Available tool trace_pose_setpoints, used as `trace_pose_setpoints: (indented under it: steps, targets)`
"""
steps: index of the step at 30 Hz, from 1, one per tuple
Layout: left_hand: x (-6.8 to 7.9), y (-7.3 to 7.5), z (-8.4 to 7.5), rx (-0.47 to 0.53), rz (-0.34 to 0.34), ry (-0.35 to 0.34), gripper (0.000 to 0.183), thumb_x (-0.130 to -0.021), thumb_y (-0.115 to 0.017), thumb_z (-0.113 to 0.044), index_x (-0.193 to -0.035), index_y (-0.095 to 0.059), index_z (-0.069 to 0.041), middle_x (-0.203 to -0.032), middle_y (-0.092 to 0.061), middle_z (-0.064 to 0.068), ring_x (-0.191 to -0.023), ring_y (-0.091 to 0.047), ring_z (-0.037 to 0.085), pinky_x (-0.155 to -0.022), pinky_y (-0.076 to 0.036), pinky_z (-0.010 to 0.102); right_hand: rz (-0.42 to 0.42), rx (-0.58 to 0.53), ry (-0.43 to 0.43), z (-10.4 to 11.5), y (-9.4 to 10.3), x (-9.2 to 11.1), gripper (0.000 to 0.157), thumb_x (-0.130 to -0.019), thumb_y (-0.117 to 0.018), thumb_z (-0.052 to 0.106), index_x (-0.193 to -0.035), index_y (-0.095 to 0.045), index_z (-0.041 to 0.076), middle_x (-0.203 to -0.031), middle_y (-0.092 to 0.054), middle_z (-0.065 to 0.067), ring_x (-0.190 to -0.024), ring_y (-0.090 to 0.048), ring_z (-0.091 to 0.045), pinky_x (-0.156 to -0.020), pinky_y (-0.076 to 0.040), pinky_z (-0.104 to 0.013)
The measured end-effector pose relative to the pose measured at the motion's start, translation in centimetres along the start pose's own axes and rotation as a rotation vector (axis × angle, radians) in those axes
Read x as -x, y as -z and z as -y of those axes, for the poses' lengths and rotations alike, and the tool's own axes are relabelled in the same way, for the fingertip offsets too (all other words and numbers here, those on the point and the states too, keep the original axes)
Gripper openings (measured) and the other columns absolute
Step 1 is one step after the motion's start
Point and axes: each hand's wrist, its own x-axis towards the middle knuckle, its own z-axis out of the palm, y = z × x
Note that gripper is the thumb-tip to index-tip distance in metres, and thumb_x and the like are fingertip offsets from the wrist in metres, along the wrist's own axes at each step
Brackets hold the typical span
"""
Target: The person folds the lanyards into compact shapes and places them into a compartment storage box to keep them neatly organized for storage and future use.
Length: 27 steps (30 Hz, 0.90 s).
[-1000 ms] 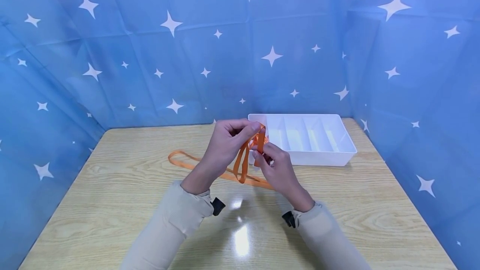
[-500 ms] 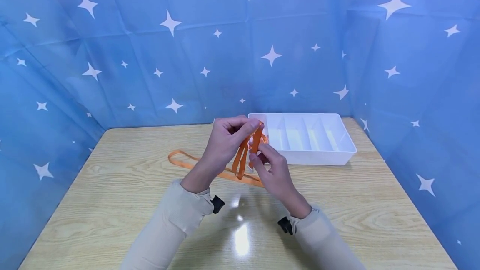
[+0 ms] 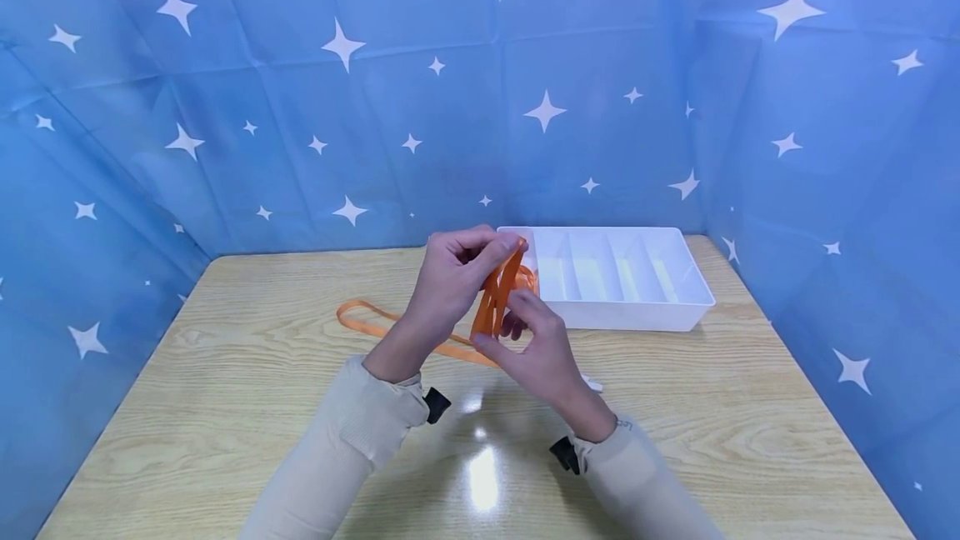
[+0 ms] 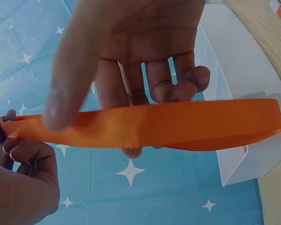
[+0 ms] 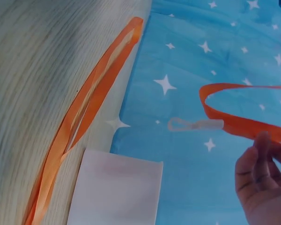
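Observation:
My left hand pinches the top of a folded orange lanyard with thumb and finger, so its loops hang down. In the left wrist view, the left hand grips one end of the strap. My right hand is beside the hanging loops, thumb and fingers spread on either side of the strap. In the left wrist view, the right hand has its thumb over the band and fingers behind it, apart. A white clip dangles from the held lanyard in the right wrist view.
A second orange lanyard lies on the wooden table, partly hidden by the forearms; a white clip shows near the right wrist. Behind stands a white divided box with an orange bundle in its left compartment. A blue starred curtain hangs behind.
My right hand has moved left and slightly down, and its thumb and finger have spread from the strap. The hanging loops are gathered closer. The white clip by the right wrist has come into view.

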Motion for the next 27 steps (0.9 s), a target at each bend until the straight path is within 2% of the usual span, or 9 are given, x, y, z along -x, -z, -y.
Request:
trace_pose_setpoints:
  steps: [5, 10, 13, 17, 20, 27]
  targets:
    - [0.0, 0.0, 0.0, 0.008, 0.003, 0.007, 0.02, -0.098, -0.065, -0.014, -0.102, -0.075, 0.003, -0.092, -0.071, 0.014, -0.083, -0.064, 0.028, -0.075, -0.059, 0.044, -0.009, 0.029, -0.03, 0.1, -0.2, 0.0, 0.03, -0.076, -0.086, 0.007, -0.101, -0.07, 0.01, -0.088, -0.059, -0.006, -0.067, -0.055, -0.029, -0.056, -0.05, -0.039]
    - [0.1, -0.1, -0.1, 0.01, 0.014, 0.007, 0.021, -0.098, -0.063, -0.011, -0.104, -0.073, 0.006, -0.101, -0.069, 0.025, -0.082, -0.065, 0.026, -0.071, -0.06, 0.039, -0.025, 0.027, -0.054, 0.2, -0.3, -0.1, 0.029, -0.077, -0.084, 0.001, -0.101, -0.07, 0.006, -0.088, -0.06, -0.007, -0.065, -0.055, -0.024, -0.056, -0.048, -0.035]
    - [0.1, -0.2, -0.2, 0.008, 0.019, 0.007, 0.021, -0.098, -0.063, -0.011, -0.105, -0.073, 0.006, -0.099, -0.07, 0.02, -0.078, -0.062, 0.024, -0.065, -0.058, 0.032, -0.011, 0.002, -0.065, 1.8, 0.0, -0.6, 0.025, -0.079, -0.08, -0.004, -0.101, -0.069, 0.0, -0.087, -0.059, -0.008, -0.065, -0.053, -0.024, -0.057, -0.047, -0.031]
    - [0.2, -0.2, -0.1, 0.025, 0.028, 0.014, 0.021, -0.098, -0.062, -0.009, -0.106, -0.073, 0.007, -0.099, -0.071, 0.016, -0.083, -0.065, 0.029, -0.072, -0.059, 0.037, 0.007, -0.03, -0.069, 3.8, 0.4, -1.1, 0.021, -0.081, -0.074, -0.01, -0.101, -0.067, -0.004, -0.085, -0.059, -0.009, -0.064, -0.053, -0.022, -0.058, -0.048, -0.026]
    - [0.2, -0.2, -0.1, 0.041, 0.034, 0.023, 0.021, -0.099, -0.062, -0.009, -0.107, -0.072, 0.008, -0.102, -0.071, 0.016, -0.091, -0.066, 0.035, -0.078, -0.058, 0.047, 0.005, -0.038, -0.064, 3.8, 0.4, -1.1, 0.021, -0.083, -0.073, -0.01, -0.101, -0.067, -0.004, -0.084, -0.061, -0.01, -0.063, -0.054, -0.02, -0.058, -0.049, -0.027]
    - [0.3, -0.1, -0.2, 0.041, 0.034, 0.031, 0.021, -0.099, -0.062, -0.009, -0.108, -0.072, 0.007, -0.101, -0.071, 0.015, -0.092, -0.066, 0.035, -0.08, -0.058, 0.045, 0.009, -0.047, -0.042, 3.8, 0.4, -1.2, 0.017, -0.082, -0.072, -0.013, -0.097, -0.068, -0.006, -0.079, -0.062, -0.01, -0.061, -0.053, -0.019, -0.056, -0.049, -0.028]
